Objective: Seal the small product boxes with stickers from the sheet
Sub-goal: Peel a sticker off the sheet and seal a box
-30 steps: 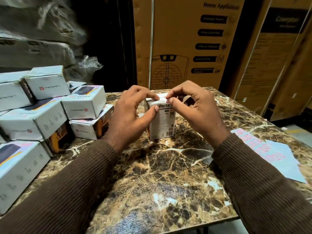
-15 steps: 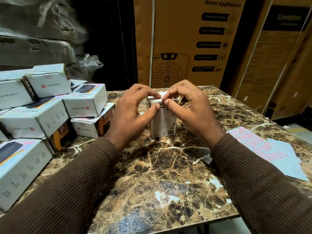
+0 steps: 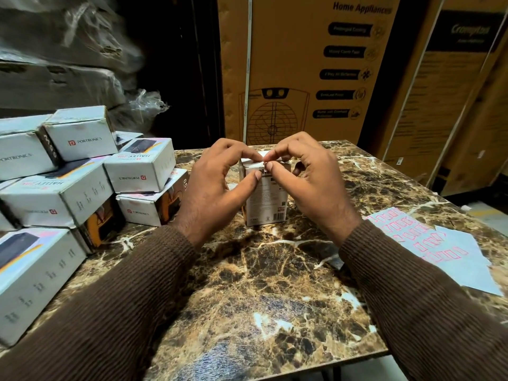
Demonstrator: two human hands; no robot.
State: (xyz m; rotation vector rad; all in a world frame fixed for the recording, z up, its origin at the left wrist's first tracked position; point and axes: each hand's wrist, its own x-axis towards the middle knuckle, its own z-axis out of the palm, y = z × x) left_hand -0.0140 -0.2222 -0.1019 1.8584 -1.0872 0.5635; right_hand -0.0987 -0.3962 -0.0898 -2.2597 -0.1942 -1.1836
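A small white product box (image 3: 266, 204) stands upright on end in the middle of the marble table (image 3: 275, 292). My left hand (image 3: 217, 185) grips its top left edge, thumb on the near face and index finger on the top. My right hand (image 3: 308, 182) pinches at the top front edge with thumb and index finger; whether a sticker sits under the fingertips is too small to tell. The sticker sheet (image 3: 437, 243), pale blue with rows of pink-outlined stickers, lies flat to the right.
Several white Portronics boxes (image 3: 82, 182) are stacked along the table's left side. Large brown appliance cartons (image 3: 316, 67) stand behind the table and to the right. Plastic-wrapped goods (image 3: 60, 50) fill the back left.
Both hands stayed on the upright box. The fingertips of both hands drew closer together along the top front edge.
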